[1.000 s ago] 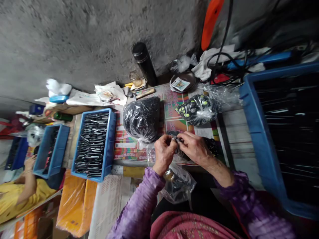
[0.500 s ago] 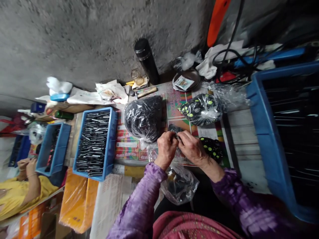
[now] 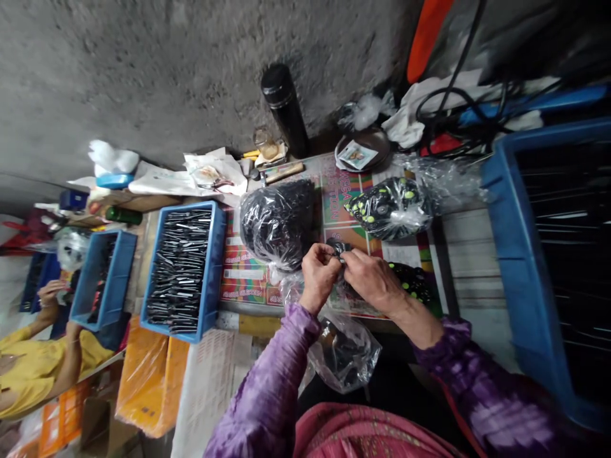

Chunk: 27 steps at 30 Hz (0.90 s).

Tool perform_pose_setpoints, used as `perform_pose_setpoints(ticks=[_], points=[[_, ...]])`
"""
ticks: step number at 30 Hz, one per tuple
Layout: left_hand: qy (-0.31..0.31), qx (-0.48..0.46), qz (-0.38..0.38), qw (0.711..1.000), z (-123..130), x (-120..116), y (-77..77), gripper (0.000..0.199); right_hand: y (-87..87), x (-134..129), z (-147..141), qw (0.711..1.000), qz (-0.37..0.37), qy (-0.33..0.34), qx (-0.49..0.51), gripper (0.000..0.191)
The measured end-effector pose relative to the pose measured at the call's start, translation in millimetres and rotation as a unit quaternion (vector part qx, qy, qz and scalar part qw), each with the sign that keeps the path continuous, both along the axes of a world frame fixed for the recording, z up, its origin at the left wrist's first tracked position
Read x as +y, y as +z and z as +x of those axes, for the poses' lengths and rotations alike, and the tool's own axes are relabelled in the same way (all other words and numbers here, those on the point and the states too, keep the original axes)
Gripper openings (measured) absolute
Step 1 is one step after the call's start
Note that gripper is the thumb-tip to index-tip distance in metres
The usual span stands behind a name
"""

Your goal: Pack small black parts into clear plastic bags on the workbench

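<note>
My left hand and my right hand meet above the printed cardboard, fingers pinched around a small dark piece. Its exact kind is too small and too covered to make out. Left of my hands sits a clear bag packed with black pieces. Beyond my right hand lies another bag of black pieces with yellow-green dots. A loose pile of black-and-green pieces is partly hidden behind my right wrist. Below my hands, a clear plastic bag hangs at the table edge with dark contents.
A blue crate of thin black pieces stands at left, a larger blue crate at right. A black thermos and a round dish line the wall. Far left, a person in yellow sits by another blue crate.
My fingers have shifted slightly on the small dark piece, and more of it shows. The other person's hands have moved apart. The view has swung slightly.
</note>
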<state>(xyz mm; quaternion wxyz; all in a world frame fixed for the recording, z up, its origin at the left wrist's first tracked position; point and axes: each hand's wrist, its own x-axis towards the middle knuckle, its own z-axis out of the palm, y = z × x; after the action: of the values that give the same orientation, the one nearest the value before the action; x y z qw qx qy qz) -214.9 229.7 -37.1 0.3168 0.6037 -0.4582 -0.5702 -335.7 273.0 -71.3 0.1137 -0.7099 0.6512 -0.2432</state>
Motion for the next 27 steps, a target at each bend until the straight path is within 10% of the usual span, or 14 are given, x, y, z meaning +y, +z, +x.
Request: perform_pose_setpoints(ticks=[16,21,27], points=[[-0.194,-0.187,-0.214,0.939,8,3,-4.3,0.019,-25.7,7,2,0.988,-0.130,-0.044,-0.074,0.025],[-0.136,-0.199,-0.168,0.956,7,2,-7.8,0.019,-13.1,11,3,0.972,-0.150,-0.073,-0.164,0.020],[-0.077,0.000,-0.035,0.996,9,-3,-3.6,0.015,-1.4,13,0,0.899,0.034,-0.147,-0.412,0.020]])
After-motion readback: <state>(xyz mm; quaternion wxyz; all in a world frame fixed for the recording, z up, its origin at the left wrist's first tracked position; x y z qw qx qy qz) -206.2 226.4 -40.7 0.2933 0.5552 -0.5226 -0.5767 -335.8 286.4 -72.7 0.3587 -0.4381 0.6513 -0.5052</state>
